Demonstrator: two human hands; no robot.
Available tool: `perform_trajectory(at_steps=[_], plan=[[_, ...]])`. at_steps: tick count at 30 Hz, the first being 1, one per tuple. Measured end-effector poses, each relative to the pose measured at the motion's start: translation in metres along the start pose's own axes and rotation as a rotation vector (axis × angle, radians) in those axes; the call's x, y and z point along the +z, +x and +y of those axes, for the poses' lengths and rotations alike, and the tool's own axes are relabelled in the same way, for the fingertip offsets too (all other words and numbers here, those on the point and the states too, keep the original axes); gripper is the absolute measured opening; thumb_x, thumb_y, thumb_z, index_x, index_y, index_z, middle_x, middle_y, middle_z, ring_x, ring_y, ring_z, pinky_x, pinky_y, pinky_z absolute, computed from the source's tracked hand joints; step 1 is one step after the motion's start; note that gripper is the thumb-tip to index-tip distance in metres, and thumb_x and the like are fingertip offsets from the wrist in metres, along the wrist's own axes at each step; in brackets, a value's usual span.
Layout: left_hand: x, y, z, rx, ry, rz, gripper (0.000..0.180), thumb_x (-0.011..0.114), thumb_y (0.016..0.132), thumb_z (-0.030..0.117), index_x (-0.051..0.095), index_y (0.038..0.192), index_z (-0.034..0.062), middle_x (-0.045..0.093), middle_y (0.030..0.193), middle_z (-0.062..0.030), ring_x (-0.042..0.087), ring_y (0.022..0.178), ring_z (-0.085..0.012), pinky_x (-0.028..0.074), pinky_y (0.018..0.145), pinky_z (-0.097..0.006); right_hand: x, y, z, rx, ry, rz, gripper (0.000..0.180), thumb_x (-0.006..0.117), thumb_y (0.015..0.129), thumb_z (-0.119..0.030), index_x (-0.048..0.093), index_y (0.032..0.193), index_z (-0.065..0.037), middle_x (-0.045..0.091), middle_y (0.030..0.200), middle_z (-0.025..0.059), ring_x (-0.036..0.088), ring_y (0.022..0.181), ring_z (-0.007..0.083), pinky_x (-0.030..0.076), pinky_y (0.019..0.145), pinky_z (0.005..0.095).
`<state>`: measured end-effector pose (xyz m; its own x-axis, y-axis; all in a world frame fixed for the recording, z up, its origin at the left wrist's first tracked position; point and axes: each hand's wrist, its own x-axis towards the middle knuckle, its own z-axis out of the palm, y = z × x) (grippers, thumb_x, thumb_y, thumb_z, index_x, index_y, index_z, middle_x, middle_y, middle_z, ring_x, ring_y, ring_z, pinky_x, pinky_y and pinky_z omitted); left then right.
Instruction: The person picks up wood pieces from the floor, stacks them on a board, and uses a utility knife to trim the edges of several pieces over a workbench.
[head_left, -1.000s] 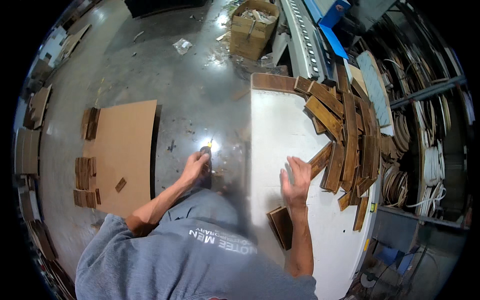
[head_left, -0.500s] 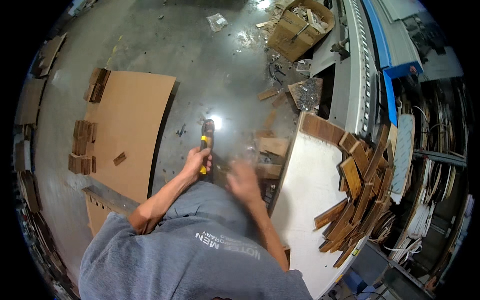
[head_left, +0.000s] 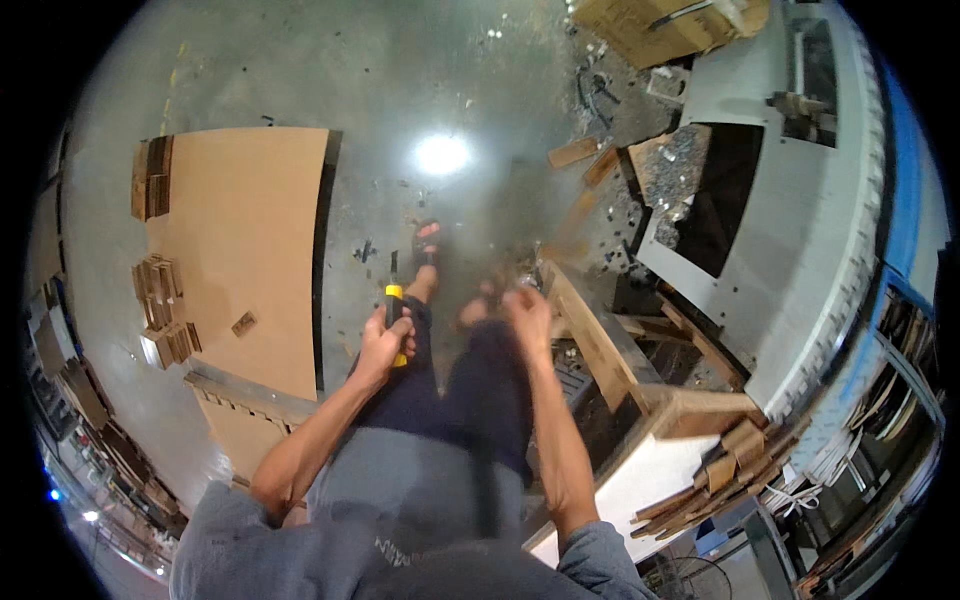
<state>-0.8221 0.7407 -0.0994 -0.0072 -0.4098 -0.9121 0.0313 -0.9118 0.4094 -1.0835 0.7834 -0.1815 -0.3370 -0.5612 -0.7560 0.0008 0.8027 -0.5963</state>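
A yellow and black utility knife (head_left: 394, 296) points forward, away from me, with its dark blade out. My left hand (head_left: 382, 345) is closed around its handle. Over my right knee, beside the white table, my right hand (head_left: 529, 315) is held with its fingers curled together. A small, pale, blurred bit shows at its fingertips, and what it is I cannot make out. My legs and sandalled feet are below the hands.
At left, a brown board (head_left: 240, 260) carries stacks of short wood pieces (head_left: 155, 290). To the right stand the white table (head_left: 665, 475) with wood strips (head_left: 735, 455) and a grey machine (head_left: 790, 230). A cardboard box (head_left: 650, 35) and scattered scraps lie beyond.
My view has turned toward the right and the table has shifted lower in it. My right hand has moved forward and its fingers have drawn together. The knife stays in my left hand.
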Motion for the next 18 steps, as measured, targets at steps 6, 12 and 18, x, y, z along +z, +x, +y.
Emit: perform_trajectory(at_steps=[6, 12, 18], plan=[[0.035, 0.108, -0.014, -0.010, 0.063, 0.080, 0.019, 0.058, 0.093, 0.008, 0.053, 0.111, 0.0017, 0.057, 0.076, -0.0031, 0.056, 0.059, -0.0121, 0.046, 0.053, -0.027, -0.031, 0.241, 0.146, 0.204, 0.328, 0.173, 0.030, 0.071, 0.086, -0.010, 0.064, 0.108, 0.008, 0.068, 0.096, 0.0133, 0.064, 0.077, 0.0211, 0.053, 0.069, 0.0319], [0.076, 0.235, -0.029, -0.175, 0.007, 0.147, 0.020, 0.059, 0.094, 0.008, 0.054, 0.111, 0.0004, 0.057, 0.077, -0.0041, 0.057, 0.063, -0.0130, 0.047, 0.060, -0.028, -0.030, 0.419, 0.247, 0.499, 0.043, 0.436, 0.046, 0.073, 0.082, -0.010, 0.056, 0.122, 0.005, 0.062, 0.118, 0.0159, 0.061, 0.102, 0.0309, 0.049, 0.088, 0.0500], [0.100, 0.263, -0.009, -0.312, 0.015, 0.021, 0.020, 0.063, 0.095, 0.010, 0.054, 0.111, 0.0012, 0.057, 0.080, -0.0035, 0.060, 0.067, -0.0128, 0.050, 0.066, -0.028, -0.053, 0.478, 0.352, 0.662, 0.379, 0.603, 0.052, 0.076, 0.076, -0.008, 0.054, 0.119, 0.011, 0.062, 0.114, 0.0181, 0.063, 0.092, 0.0358, 0.052, 0.081, 0.0534]])
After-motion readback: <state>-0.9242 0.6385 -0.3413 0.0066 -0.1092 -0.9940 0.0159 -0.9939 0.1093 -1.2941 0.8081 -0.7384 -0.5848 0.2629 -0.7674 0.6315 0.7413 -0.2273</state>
